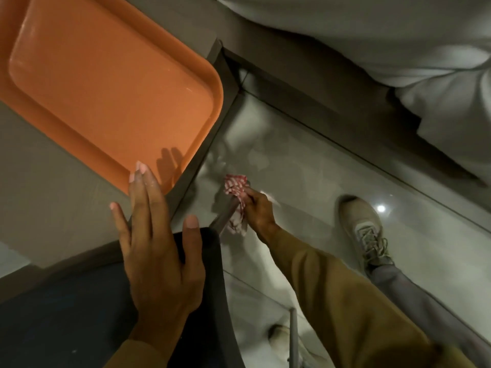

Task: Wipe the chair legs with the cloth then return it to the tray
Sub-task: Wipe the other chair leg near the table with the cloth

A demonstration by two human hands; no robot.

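A red-and-white checked cloth (236,201) is wrapped around a grey metal chair leg (222,218) low over the floor, and my right hand (259,208) grips it there. My left hand (156,245) lies flat with fingers spread on the corner of the dark chair seat (79,309). An orange tray (106,83) with nothing in it sits on the grey table (39,203) at the upper left, its near corner just beyond my left fingertips. A second chair leg (293,338) shows at the bottom.
My shoe (362,229) stands on the glossy tiled floor (305,166) right of the cloth; the other shoe (277,337) peeks out near the bottom. White bedding (398,49) on a dark bed base fills the upper right. The table's edge runs diagonally beside the leg.
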